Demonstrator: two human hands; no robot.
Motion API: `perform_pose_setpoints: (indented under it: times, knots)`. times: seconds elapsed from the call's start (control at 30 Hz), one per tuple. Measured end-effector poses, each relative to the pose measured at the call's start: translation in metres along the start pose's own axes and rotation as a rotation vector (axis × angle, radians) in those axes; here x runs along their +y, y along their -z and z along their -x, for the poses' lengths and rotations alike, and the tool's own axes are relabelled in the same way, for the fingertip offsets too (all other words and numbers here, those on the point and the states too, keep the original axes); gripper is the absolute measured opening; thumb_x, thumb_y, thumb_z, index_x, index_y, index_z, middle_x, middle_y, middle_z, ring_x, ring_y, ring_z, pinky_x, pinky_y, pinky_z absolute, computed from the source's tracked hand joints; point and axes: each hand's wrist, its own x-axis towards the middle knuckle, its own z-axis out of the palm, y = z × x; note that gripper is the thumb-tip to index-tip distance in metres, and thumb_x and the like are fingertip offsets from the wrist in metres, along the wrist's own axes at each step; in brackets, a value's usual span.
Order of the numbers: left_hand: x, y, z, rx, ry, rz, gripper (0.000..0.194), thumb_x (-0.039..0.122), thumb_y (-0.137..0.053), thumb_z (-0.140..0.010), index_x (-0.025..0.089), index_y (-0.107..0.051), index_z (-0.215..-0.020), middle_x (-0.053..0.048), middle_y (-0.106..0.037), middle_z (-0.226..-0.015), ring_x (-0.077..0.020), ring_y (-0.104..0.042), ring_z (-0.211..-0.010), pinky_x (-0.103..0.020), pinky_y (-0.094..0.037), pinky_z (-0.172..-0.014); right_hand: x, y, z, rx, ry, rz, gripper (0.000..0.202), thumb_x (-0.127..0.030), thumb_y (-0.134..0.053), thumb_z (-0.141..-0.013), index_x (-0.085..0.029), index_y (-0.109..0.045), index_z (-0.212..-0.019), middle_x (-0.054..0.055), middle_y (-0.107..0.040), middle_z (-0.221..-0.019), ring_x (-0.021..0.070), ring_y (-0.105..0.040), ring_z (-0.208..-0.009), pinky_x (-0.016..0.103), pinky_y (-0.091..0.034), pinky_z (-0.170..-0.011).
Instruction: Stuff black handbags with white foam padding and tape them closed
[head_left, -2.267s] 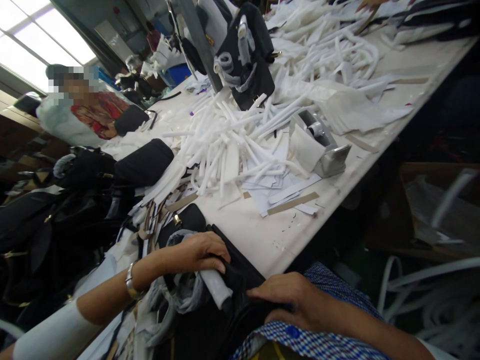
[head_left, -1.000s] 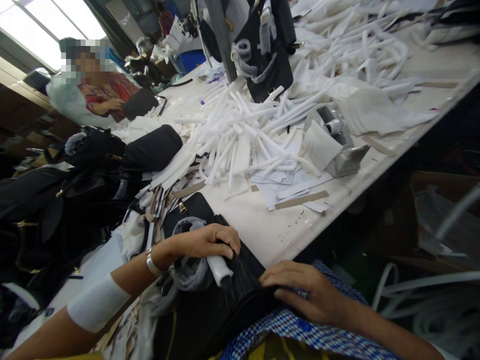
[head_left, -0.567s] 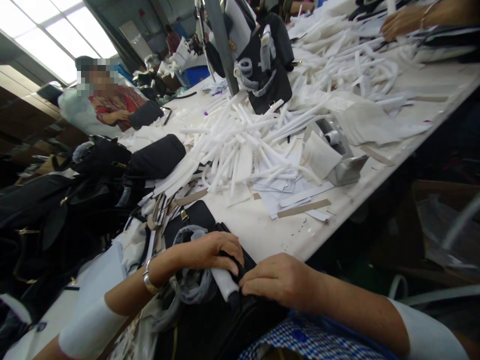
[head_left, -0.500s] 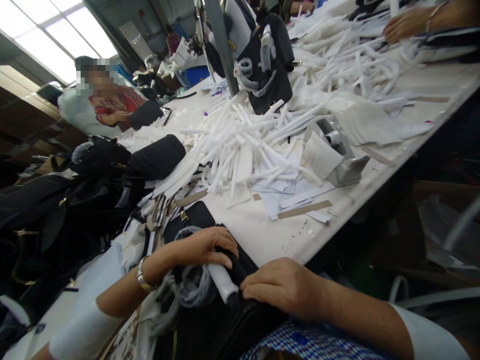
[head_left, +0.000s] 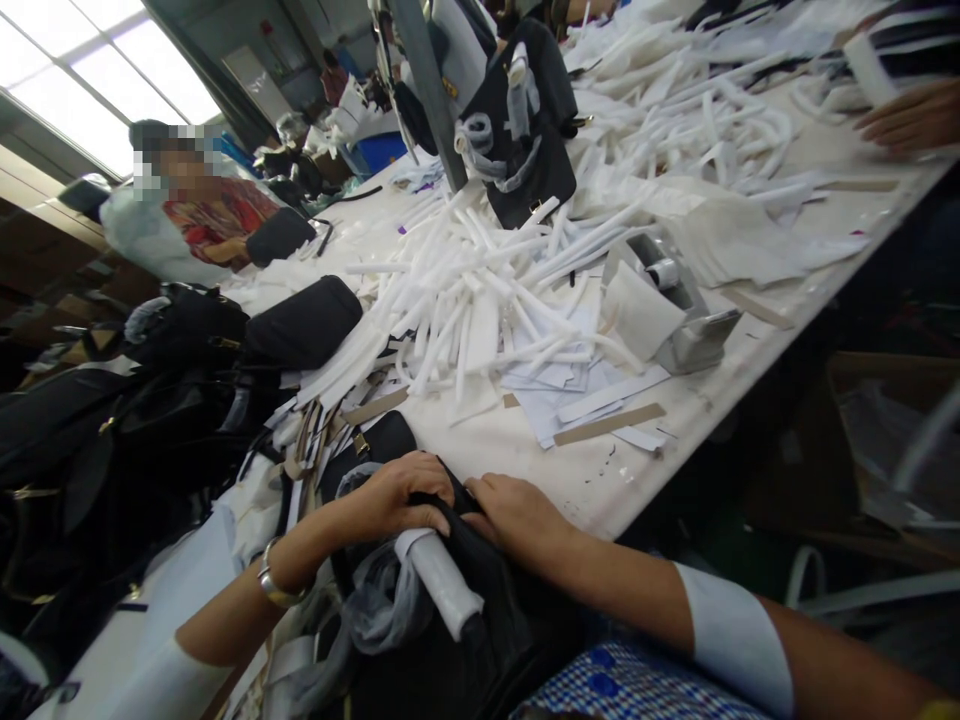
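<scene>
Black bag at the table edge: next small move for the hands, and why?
Probably press the white-wrapped handle down flat: the left hand grips its top, the right hand rests beside it on the black bag, and the handle sticks out loose.

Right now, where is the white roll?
The white roll lies at the bottom middle of the head view on the black bag, just under the left hand.

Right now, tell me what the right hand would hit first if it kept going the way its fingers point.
The right hand points up-left along the black bag. The left hand, whose fingers seem to touch it already, comes first, though depth is unclear.
</scene>
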Motion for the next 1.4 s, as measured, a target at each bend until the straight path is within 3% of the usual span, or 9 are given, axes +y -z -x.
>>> perform_pose_setpoints:
  times: [0.17,0.3,0.43,0.7,0.87,1.03,1.2,1.3,1.4]
  knots:
    - [0.006,0.001,0.008,0.081,-0.049,-0.012,0.024,0.041,-0.072,-0.086,0.018,-0.066,-0.088,-0.003,-0.07,-0.084,-0.0173,-0.064,-0.084,-0.032,-0.042,-0.086,-0.018,-0.01,-0.034,-0.01,-0.023,-0.003,0.034,-0.033,-0.046,-0.099,-0.007,-0.068,-0.104,0.019,-0.072,-0.101,0.0278,-0.069,-0.093,0.034,-0.051,-0.078]
    - [0.008,-0.001,0.011,0.102,-0.088,-0.017,0.018,0.036,-0.071,-0.088,0.018,-0.065,-0.086,-0.003,-0.07,-0.082,-0.0175,-0.064,-0.083,-0.032,-0.042,-0.086,-0.015,-0.012,-0.041,0.014,-0.036,-0.05,0.034,-0.039,-0.049,-0.097,-0.012,-0.07,-0.099,0.015,-0.075,-0.097,0.0261,-0.071,-0.088,0.031,-0.049,-0.072]
    - [0.006,-0.001,0.008,0.06,-0.033,-0.132,0.025,0.043,-0.065,-0.09,0.019,-0.063,-0.086,-0.002,-0.069,-0.082,-0.0179,-0.062,-0.083,-0.031,-0.04,-0.082,-0.005,-0.005,-0.042,0.054,-0.046,-0.088,0.038,-0.041,-0.042,-0.1,-0.017,-0.07,-0.097,0.011,-0.076,-0.097,0.0228,-0.071,-0.091,0.028,-0.046,-0.072]
    - [-0.011,-0.008,-0.015,-0.109,0.045,-0.412,0.047,0.062,-0.044,-0.094,0.02,-0.063,-0.087,-0.004,-0.068,-0.083,-0.02,-0.062,-0.083,-0.031,-0.039,-0.082,0.003,-0.001,-0.054,0.003,-0.12,-0.105,0.035,-0.028,-0.04,-0.099,-0.009,-0.07,-0.095,0.019,-0.075,-0.096,0.0256,-0.07,-0.089,0.031,-0.046,-0.074]
    - [-0.024,-0.017,-0.021,-0.116,0.05,-0.398,0.05,0.065,-0.047,-0.091,0.018,-0.064,-0.084,-0.004,-0.067,-0.081,-0.0199,-0.064,-0.082,-0.031,-0.04,-0.082,0.01,0.008,-0.011,-0.01,-0.124,-0.195,0.034,-0.027,-0.045,-0.098,-0.013,-0.058,-0.126,0.012,-0.074,-0.102,0.0204,-0.068,-0.09,0.027,-0.047,-0.076]
    - [-0.031,-0.026,-0.027,-0.108,0.036,-0.401,0.05,0.065,-0.047,-0.091,0.019,-0.065,-0.083,-0.002,-0.068,-0.077,-0.0176,-0.065,-0.078,-0.028,-0.038,-0.077,0.025,0.007,0.055,-0.118,-0.125,-0.401,0.073,-0.015,-0.057,-0.085,-0.017,-0.03,-0.153,0.006,-0.074,-0.092,0.0192,-0.067,-0.08,0.028,-0.05,-0.074]
    - [-0.029,-0.03,-0.03,-0.063,0.05,-0.449,0.051,0.067,-0.052,-0.087,0.019,-0.065,-0.08,-0.001,-0.068,-0.074,-0.0177,-0.065,-0.074,-0.03,-0.036,-0.075,0.02,0.018,0.078,-0.027,-0.087,-0.287,0.053,-0.011,-0.048,-0.09,-0.018,-0.05,-0.143,0.013,-0.072,-0.108,0.0227,-0.068,-0.099,0.035,-0.053,-0.089]
    - [-0.027,-0.032,-0.028,-0.028,0.063,-0.483,0.051,0.069,-0.056,-0.084,0.019,-0.065,-0.078,-0.002,-0.068,-0.073,-0.0187,-0.064,-0.074,-0.031,-0.036,-0.074,0.015,0.035,0.086,0.023,0.174,-0.309,0.051,-0.007,-0.038,-0.093,-0.023,-0.056,-0.138,0.012,-0.064,-0.131,0.0201,-0.06,-0.122,0.035,-0.047,-0.105]
    - [-0.024,-0.035,-0.025,0.018,0.076,-0.517,0.051,0.069,-0.058,-0.084,0.019,-0.064,-0.076,-0.003,-0.068,-0.074,-0.0198,-0.064,-0.076,-0.032,-0.037,-0.075,0.02,0.049,0.093,-0.096,0.334,-0.415,0.044,-0.014,-0.039,-0.099,-0.029,-0.059,-0.135,0.005,-0.063,-0.136,0.0168,-0.055,-0.13,0.033,-0.041,-0.113]
